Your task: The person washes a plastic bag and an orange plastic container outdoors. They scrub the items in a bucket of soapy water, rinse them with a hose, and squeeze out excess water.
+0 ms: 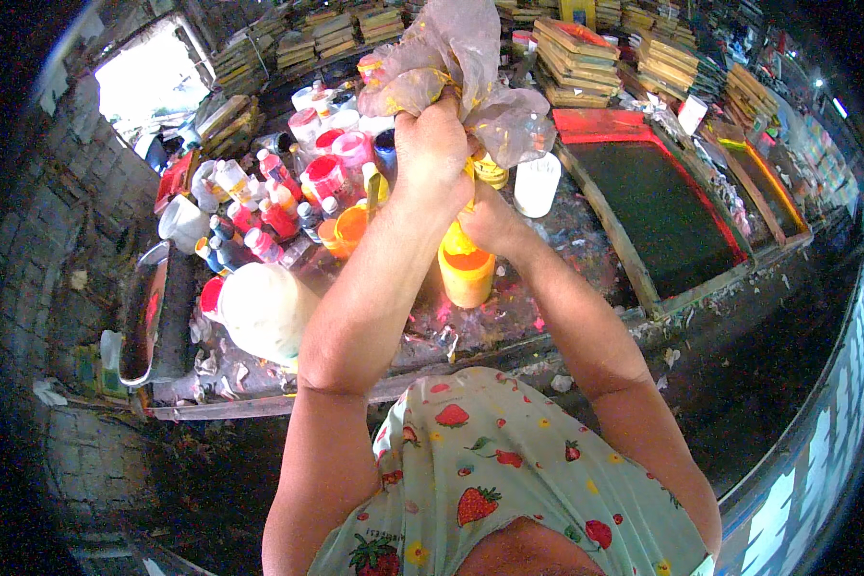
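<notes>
Bag (456, 43), translucent, gripped by left hand (434, 146), fingertips hidden; right hand (491, 219) closed around its yellow lower end, fingers mostly masked. Bench (586, 245) paint-stained; brick wall (53, 322) dim.

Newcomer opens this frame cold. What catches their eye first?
Likely the crumpled, yellow-smeared plastic bag at top centre, gripped by the left hand, with the right hand just below, above an orange-yellow tub. Next, the crowd of red, pink and white containers to the left, and the red-edged frame to the right.
</notes>
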The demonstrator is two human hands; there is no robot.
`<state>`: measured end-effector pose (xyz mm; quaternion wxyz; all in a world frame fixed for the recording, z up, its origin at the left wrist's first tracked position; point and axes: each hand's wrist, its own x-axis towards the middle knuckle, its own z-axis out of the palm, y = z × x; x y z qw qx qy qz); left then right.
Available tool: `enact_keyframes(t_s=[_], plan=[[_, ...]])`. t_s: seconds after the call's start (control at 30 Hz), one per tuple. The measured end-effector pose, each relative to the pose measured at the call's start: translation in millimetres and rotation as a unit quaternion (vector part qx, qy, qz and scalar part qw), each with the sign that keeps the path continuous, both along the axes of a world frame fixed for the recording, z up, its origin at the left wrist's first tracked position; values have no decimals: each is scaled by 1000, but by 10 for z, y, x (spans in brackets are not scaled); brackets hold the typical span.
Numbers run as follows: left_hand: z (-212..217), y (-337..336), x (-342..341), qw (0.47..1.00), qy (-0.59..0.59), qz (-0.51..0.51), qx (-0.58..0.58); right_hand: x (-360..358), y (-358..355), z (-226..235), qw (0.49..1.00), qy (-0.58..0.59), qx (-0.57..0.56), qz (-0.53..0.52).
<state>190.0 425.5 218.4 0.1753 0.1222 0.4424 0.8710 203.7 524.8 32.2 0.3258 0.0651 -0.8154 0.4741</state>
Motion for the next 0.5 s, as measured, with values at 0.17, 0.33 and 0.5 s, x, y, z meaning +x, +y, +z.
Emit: enact_keyframes(t_s=[0.17, 0.33, 0.5], plan=[[14, -39, 11, 1000, 30, 1, -4, 69, -52, 64, 998, -56, -32, 14], [29, -50, 26, 1000, -1, 6, 0, 93, -57, 24, 996, -70, -40, 29], [19, -61, 12, 1000, 4, -7, 16, 55, -54, -79, 997, -56, -56, 22]])
